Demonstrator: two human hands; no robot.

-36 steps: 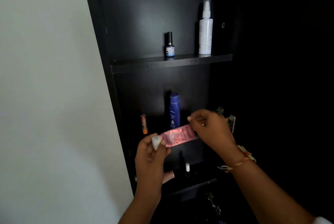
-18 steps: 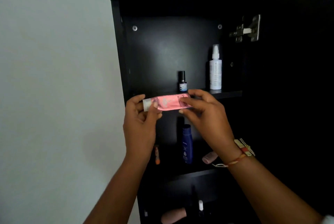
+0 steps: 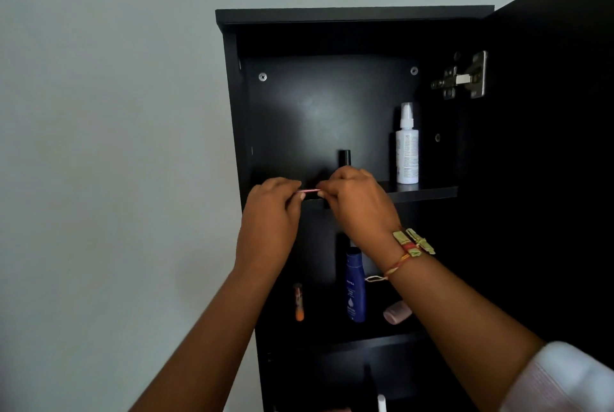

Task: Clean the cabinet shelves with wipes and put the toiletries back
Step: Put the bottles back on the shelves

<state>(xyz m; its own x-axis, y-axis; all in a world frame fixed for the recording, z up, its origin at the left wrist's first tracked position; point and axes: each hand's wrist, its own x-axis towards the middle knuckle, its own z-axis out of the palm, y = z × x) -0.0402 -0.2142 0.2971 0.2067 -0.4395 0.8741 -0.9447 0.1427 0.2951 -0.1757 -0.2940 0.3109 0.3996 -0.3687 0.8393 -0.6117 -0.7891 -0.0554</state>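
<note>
A matte black cabinet point(image 3: 332, 16) against a pale grey-green wall point(image 3: 99, 112) holds a white spray bottle point(image 3: 407, 152) with grey print, a deep blue lotion bottle point(image 3: 355, 288), an orange tube point(image 3: 299, 303) and a pale pink one point(image 3: 397, 312), as a red-and-gold thread bracelet point(image 3: 412, 247) circles one wrist.

Likely a home bathroom, black wall cabinet point(image 3: 352, 14), white spray bottle point(image 3: 407, 152), blue lotion bottle point(image 3: 355, 288)

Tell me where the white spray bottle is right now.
In the head view, the white spray bottle stands upright at the right end of the top shelf, right of the small dark-capped bottle and below the door hinge.
</note>
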